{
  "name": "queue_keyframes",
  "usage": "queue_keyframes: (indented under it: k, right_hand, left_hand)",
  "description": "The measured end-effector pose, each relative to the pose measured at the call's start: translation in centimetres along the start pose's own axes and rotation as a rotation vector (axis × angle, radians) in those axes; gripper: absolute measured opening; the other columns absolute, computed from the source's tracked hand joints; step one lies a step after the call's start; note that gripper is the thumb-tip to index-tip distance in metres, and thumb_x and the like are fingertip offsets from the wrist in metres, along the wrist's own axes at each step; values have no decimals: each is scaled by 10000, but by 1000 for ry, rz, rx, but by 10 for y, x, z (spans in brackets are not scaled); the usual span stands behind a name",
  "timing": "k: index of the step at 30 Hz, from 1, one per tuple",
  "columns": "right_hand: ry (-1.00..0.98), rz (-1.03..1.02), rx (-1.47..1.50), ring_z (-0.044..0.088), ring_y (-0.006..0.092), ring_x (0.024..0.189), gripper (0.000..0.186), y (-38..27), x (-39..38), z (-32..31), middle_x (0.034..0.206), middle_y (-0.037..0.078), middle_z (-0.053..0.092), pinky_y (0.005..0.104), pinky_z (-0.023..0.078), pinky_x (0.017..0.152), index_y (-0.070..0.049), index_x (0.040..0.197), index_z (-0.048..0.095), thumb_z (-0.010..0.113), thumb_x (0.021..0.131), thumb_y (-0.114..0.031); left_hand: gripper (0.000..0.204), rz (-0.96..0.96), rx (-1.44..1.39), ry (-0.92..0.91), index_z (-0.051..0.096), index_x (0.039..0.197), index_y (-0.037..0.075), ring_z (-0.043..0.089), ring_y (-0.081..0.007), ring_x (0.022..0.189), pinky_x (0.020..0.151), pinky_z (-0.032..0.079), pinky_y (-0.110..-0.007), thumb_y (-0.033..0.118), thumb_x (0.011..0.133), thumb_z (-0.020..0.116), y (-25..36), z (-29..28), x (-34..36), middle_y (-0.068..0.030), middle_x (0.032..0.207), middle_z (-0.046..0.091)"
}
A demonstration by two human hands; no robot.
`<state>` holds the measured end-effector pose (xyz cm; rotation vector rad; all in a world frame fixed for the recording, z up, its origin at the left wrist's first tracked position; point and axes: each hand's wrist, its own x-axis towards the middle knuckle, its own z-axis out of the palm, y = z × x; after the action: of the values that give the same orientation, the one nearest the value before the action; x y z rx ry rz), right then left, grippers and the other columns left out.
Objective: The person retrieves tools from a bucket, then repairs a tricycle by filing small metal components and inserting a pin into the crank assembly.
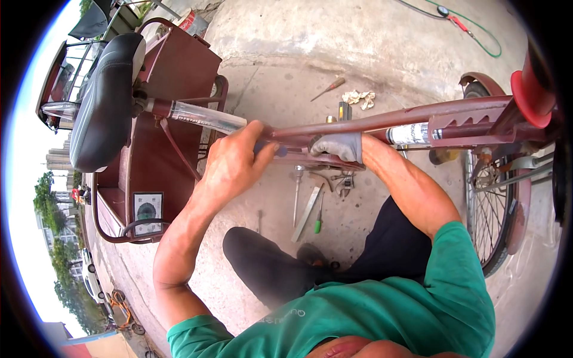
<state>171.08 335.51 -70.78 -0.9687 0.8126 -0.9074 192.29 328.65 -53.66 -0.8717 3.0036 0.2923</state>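
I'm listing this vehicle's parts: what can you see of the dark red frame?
The frame looks like painted metal, running across the picture above the ground from the black saddle toward the wheel on the right. One long tube stands out, with other bars alongside. Clear plastic wraps the part near the saddle; a white printed wrap sits farther right. The left hand and gloved right hand hide parts between; their exact grip is unclear.

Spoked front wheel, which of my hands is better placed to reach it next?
Probably your right hand: it's gloved and at the maroon frame, nearer the spoked front wheel. Your left hand is farther off, closer to the black saddle.
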Motion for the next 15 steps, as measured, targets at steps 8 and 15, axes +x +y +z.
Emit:
queue_keyframes:
  k: [8,15]
  right_hand:
    - [-21,-31,119,450,94,1463,773,-16,-11,11,1635,-8,455,258,392,1170,-118,1601,452,500,863,108]
    - [-27,-58,117,452,103,1466,772,-23,-14,14,1635,17,457,261,410,1161,-104,1601,445,451,861,115]
  left_hand:
    - [491,252,-157,-69,536,1323,-26,642,-456,1050,889,532,-484,90,904,763,-3,-9,7,-250,1164,639]
    - [394,-98,125,-158,554,1250,7,664,-429,974,808,540,-493,115,917,735,23,-14,7,-223,1058,663]
